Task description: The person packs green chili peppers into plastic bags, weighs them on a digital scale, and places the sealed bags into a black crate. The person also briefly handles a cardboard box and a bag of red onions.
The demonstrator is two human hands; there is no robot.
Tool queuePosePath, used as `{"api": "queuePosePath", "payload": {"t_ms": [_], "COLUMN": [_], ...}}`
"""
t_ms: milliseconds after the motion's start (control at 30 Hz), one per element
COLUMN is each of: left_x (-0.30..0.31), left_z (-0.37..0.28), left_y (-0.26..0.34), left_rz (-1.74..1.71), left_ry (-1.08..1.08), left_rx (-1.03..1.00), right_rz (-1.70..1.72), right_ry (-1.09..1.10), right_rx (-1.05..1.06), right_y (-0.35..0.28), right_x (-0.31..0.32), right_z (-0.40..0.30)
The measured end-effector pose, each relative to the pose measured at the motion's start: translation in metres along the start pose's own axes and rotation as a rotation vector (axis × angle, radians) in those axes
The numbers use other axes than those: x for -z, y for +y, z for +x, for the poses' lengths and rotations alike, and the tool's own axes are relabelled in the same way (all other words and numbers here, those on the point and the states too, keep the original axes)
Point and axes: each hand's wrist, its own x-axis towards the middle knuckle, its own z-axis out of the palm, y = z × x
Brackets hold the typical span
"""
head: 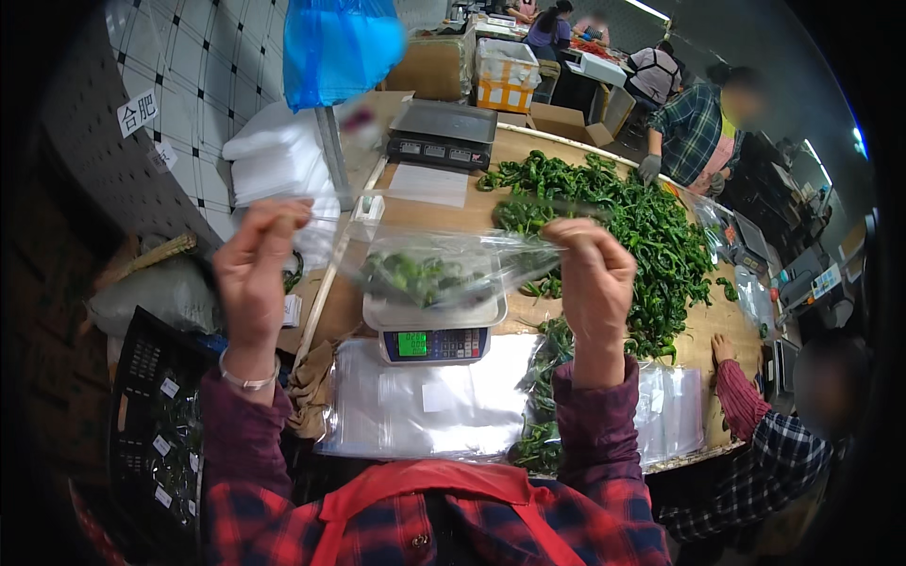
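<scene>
My left hand [263,255] and my right hand [591,262] each pinch one end of a clear plastic bag [453,244], stretched between them. Green peppers [417,276] show through the film, blurred, above the metal pan [497,311] of a digital scale [435,344] with a lit green display. Whether they lie inside the bag or on the pan beneath it, I cannot tell. A stack of flat clear bags [432,403] lies in front of the scale, with loose green peppers [541,439] along its right side. A large heap of green peppers [637,247] spreads behind my right hand.
A second scale [442,131] stands at the back, beside a hanging blue bag [340,53]. At lower left, a black crate [127,417] holds labelled bags. One person [686,134] stands across the table; another's hand [722,348] rests on its right edge. More people sit farther back.
</scene>
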Motion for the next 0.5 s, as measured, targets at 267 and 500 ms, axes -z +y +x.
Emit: {"api": "queuePosePath", "payload": {"t_ms": [267, 500], "left_x": [-0.030, -0.036], "left_z": [-0.018, -0.006], "left_y": [-0.018, 0.016], "left_rz": [-0.138, -0.182], "left_ry": [0.147, 0.291], "left_rx": [0.341, 0.162], "right_rz": [0.342, 0.377], "right_ry": [0.005, 0.189], "right_rx": [-0.539, -0.321], "right_y": [0.032, 0.021], "right_x": [-0.029, -0.025], "right_z": [-0.032, -0.020]}}
